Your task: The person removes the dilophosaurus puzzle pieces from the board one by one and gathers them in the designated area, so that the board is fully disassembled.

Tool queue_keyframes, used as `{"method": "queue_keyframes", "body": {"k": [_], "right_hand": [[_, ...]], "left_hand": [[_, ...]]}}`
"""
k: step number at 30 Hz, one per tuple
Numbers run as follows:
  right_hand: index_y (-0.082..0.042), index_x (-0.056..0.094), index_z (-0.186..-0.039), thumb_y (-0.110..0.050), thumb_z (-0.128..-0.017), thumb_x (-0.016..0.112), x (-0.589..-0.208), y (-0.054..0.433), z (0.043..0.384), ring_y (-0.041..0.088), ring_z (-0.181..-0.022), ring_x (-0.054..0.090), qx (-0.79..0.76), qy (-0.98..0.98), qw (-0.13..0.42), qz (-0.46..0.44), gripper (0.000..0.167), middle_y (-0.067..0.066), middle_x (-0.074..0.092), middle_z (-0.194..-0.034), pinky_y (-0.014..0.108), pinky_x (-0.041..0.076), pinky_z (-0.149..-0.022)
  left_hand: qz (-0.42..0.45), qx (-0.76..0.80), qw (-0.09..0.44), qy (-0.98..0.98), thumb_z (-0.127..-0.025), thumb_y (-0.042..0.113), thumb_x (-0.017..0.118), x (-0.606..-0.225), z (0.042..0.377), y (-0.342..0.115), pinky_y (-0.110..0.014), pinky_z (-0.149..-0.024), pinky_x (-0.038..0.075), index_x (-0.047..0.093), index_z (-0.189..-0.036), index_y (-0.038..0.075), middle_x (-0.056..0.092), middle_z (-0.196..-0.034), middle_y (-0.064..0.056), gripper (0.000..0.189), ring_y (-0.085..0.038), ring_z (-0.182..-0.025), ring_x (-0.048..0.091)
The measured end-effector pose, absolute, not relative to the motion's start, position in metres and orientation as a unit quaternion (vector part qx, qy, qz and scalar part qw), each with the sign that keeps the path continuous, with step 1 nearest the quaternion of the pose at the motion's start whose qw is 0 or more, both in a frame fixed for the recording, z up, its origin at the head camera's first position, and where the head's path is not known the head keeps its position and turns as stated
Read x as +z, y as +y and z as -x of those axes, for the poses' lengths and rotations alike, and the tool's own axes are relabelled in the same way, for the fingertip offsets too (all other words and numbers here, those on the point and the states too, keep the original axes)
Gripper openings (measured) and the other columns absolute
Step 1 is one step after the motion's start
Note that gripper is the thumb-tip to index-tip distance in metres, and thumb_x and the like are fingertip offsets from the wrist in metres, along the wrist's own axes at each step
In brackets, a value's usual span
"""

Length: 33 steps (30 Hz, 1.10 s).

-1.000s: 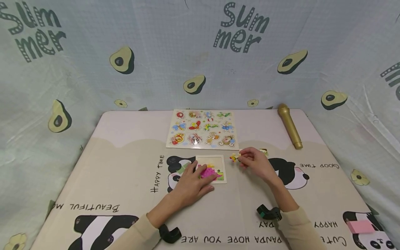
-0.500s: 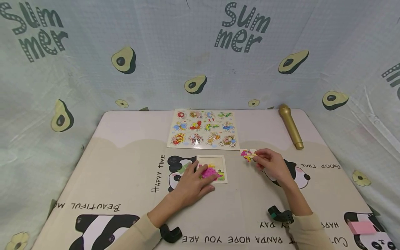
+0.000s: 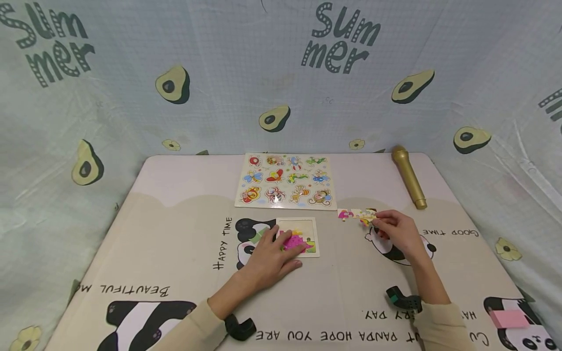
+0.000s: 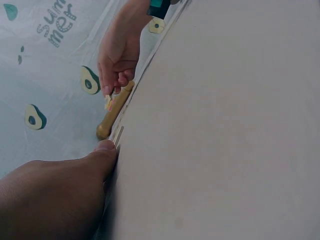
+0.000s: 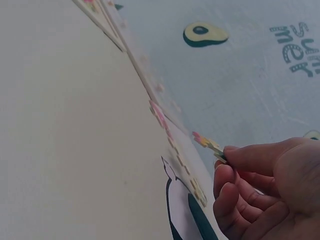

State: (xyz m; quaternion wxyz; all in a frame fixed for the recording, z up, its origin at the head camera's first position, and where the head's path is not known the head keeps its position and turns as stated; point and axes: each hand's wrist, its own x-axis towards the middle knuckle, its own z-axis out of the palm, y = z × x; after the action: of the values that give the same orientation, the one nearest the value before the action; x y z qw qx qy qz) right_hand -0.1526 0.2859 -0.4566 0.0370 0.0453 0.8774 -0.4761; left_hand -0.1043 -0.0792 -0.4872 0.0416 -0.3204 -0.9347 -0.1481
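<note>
My left hand (image 3: 270, 261) lies with fingers spread over a small white-framed jigsaw tray (image 3: 317, 239), which holds joined pink, yellow and green pieces (image 3: 293, 242). Seen from the left wrist, its thumb (image 4: 104, 150) is at the tray's edge. To the right, my right hand (image 3: 400, 234) pinches a small jigsaw piece (image 5: 206, 142) with yellow, pink and green on it, between thumb and index finger. This piece is held up close by a row of loose jigsaw pieces (image 3: 346, 214) on the table. Part of the tray's picture is hidden under the left fingers.
Behind the tray lies a larger board (image 3: 285, 181) with insect pictures. A gold microphone (image 3: 409, 178) is at the back right, and a pink block (image 3: 509, 319) at the right edge. A printed curtain (image 3: 219, 73) rises behind the table.
My right hand has moved right, away from the tray, with the jigsaw piece in its fingers, uncovering the row of loose pieces. The left hand has stayed on the tray.
</note>
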Motion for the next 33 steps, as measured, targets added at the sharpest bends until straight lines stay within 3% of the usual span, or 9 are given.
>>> {"method": "queue_keyframes", "body": {"k": [17,33], "right_hand": [[0.001,0.065,-0.121,-0.026,-0.096,0.067,-0.46,0.297,0.151,0.008,-0.062,0.057,-0.428,0.899,0.042,-0.075,0.037,0.004,0.067,-0.082,0.024,0.046,-0.054],[0.005,0.068,-0.114,-0.02,-0.096,0.065,-0.465,0.293,0.152,0.014,-0.063,0.06,-0.346,0.936,0.005,-0.061,0.031,0.016,0.071,-0.087,0.024,0.045,-0.054]], "left_hand": [[0.324,-0.139,0.053,-0.934,-0.1,0.052,0.052,-0.489,0.106,-0.079,-0.062,-0.118,0.029,0.055,-0.143,0.037,0.05,-0.148,-0.011,0.046,-0.047,-0.143,0.037],[0.321,-0.141,0.056,-0.935,-0.1,0.053,0.051,-0.49,0.106,-0.08,-0.061,-0.118,0.03,0.056,-0.142,0.038,0.05,-0.149,-0.01,0.045,-0.046,-0.143,0.038]]}}
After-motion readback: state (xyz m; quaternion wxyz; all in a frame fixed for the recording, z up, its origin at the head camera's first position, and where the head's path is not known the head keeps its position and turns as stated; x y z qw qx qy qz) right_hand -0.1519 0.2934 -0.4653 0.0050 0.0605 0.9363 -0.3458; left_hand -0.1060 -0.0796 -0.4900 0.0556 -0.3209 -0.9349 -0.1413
